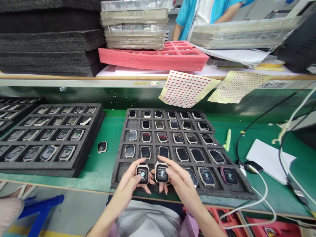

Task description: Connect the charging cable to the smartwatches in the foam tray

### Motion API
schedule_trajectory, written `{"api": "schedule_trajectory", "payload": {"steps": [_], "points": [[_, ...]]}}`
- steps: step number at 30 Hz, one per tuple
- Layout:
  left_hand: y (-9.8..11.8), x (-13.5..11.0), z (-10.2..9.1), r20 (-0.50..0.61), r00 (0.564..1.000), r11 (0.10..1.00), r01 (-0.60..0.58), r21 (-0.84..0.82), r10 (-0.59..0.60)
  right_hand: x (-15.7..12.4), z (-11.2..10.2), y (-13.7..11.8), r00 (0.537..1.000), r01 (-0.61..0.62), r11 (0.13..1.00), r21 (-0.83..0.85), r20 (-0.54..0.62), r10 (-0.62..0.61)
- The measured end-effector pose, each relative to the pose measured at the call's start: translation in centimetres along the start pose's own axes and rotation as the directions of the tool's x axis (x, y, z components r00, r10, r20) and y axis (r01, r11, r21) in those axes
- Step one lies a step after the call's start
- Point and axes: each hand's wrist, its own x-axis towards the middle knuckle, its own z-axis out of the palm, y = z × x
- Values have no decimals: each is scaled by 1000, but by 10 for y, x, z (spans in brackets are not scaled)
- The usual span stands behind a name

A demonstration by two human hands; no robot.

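Note:
In the head view my left hand (130, 180) grips a smartwatch (143, 173) without a strap, its screen lit and its case pale. The thumb lies against its face. Beside it my right hand (179, 179) holds a second lit smartwatch (161, 172), fingers wrapped round the case and thumb on the screen edge. Both watches are face up over the front edge of a black foam tray (153, 161). That tray carries rows of strapless watches, mostly with dark screens. A purple-cased watch (229, 175) sits in its front right corner.
Stacked foam trays (86, 161) of watches stand at the left. One loose watch (102, 147) lies on the green mat. Cables (265, 187), a white pad (270, 159) and a pale green pen-like object (228, 140) lie at right. Sticker sheets (189, 89) hang from the shelf.

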Motion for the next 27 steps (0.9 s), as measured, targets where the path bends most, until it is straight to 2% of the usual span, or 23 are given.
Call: {"api": "schedule_trajectory", "payload": {"steps": [9, 13, 16, 18, 21, 23, 24, 25, 27], "points": [[-2, -2, -1, 41, 999, 1000, -14, 21, 13, -2, 8, -5, 997, 44, 995, -88, -57, -49], [1, -5, -7, 36, 999, 1000, -29, 12, 28, -5, 8, -8, 998, 51, 994, -101, 51, -46], [5, -7, -14, 21, 998, 998, -56, -3, 56, -2, 6, -10, 990, 61, 967, -248, 138, -27], [8, -9, -18, 1, 997, 997, -77, -6, 77, 3, 6, -10, 987, 115, 873, -473, 153, -46], [13, -11, -21, -29, 994, 995, -102, 11, 102, 12, 9, -9, 957, 280, 561, -779, 275, -96], [15, -12, -22, -47, 993, 994, -107, 33, 109, 16, 10, -10, 931, 362, 356, -862, 350, -100], [16, -12, -22, -56, 992, 993, -109, 43, 111, 16, 10, -10, 926, 377, 281, -882, 363, -104], [17, -12, -22, -64, 992, 993, -110, 53, 113, 17, 8, -12, 926, 378, 231, -897, 361, -111], [18, -11, -22, -77, 989, 991, -117, 64, 122, 15, 3, -15, 927, 374, 195, -907, 356, -119]]}}
